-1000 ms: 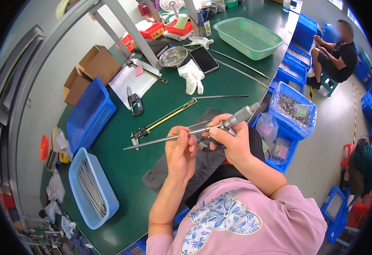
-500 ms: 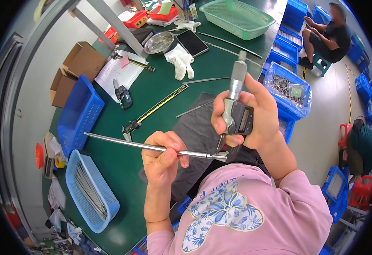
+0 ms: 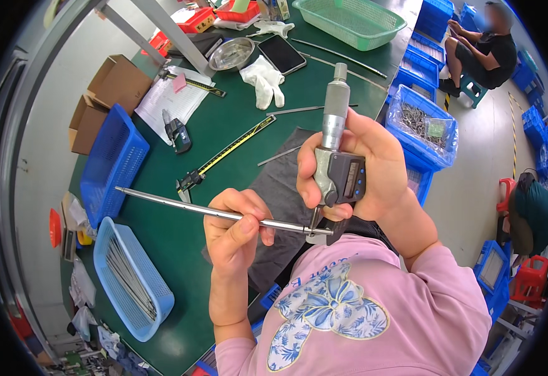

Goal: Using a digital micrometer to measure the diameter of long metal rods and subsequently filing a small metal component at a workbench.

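My left hand [image 3: 237, 232] pinches a slim metal rod [image 3: 180, 203] between thumb and fingers, its far end pointing left over the table. In my right hand [image 3: 374, 166] is a digital micrometer [image 3: 343, 169], thimble upward, fingers wrapped round its body. The rod's right end lies at the micrometer's jaws, just under the spindle; whether the jaws touch it I cannot tell. A grey cloth [image 3: 280, 191] lies beneath my hands. Beyond the cloth rests a digital caliper [image 3: 224, 156] with its jaws toward me. Another micrometer [image 3: 177, 133] lies farther left.
At the left stand a light blue basket [image 3: 166, 307] of metal rods and a tilted blue basket [image 3: 137, 153]. Farther back lie a white glove [image 3: 262, 81], a phone [image 3: 282, 54], a metal bowl [image 3: 231, 55] and a green basket [image 3: 368, 39]. A seated person [image 3: 484, 50] is at the far right.
My right hand has brought the micrometer slightly left, and its jaws now overlap the rod's right end. The rod and my left hand have shifted a little left.
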### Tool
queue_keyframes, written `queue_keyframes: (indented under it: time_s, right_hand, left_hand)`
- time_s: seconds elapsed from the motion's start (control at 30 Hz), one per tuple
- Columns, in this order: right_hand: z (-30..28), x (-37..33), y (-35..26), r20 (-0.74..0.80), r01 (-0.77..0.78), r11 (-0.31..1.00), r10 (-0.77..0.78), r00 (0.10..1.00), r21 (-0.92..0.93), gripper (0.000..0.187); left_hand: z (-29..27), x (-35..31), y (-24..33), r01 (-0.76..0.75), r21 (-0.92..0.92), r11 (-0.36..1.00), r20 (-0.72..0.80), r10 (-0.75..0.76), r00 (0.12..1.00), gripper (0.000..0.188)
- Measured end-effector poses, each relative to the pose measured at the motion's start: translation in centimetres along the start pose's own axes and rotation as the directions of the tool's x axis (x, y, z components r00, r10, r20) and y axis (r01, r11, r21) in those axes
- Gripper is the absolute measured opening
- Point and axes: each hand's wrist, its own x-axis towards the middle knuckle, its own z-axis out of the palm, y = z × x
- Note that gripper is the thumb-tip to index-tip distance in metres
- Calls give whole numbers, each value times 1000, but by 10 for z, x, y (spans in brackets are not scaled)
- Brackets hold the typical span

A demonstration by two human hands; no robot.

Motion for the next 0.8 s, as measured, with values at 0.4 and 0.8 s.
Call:
queue_keyframes:
  time_s: [0.4, 0.8]
  right_hand:
    - [2, -1, -1, -9, -21, 1000, 21, 1000, 7, 67]
    - [3, -2, 0, -18, 25, 998, -26, 1000, -54, 66]
  left_hand:
    - [-1, 1, -1, 14, 23, 1000, -6, -13, 1000, 16]
    - [-2, 1, -1, 22, 1, 1000, -13, -22, 1000, 15]
